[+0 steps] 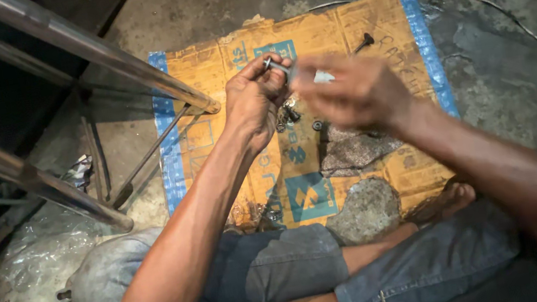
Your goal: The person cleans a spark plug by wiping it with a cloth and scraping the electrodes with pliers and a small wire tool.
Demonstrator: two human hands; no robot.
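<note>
A small metal bolt-like part (271, 65) sits pinched in the fingertips of the left hand (253, 99), held up over a flattened orange cardboard sheet (378, 26) on the concrete floor (522, 75). The right hand (352, 91) is just beside it, blurred, so its grip cannot be told. Below them lie small dark parts (288, 115), a grey rag (353, 150), a stone (366, 211), and a loose screw (363, 42) farther off.

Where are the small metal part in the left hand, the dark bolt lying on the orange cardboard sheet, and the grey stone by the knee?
small metal part (268, 64), head view, its shiny end above the fingers.
dark bolt (363, 42), head view, its head.
grey stone (367, 209), head view, its top face.
</note>
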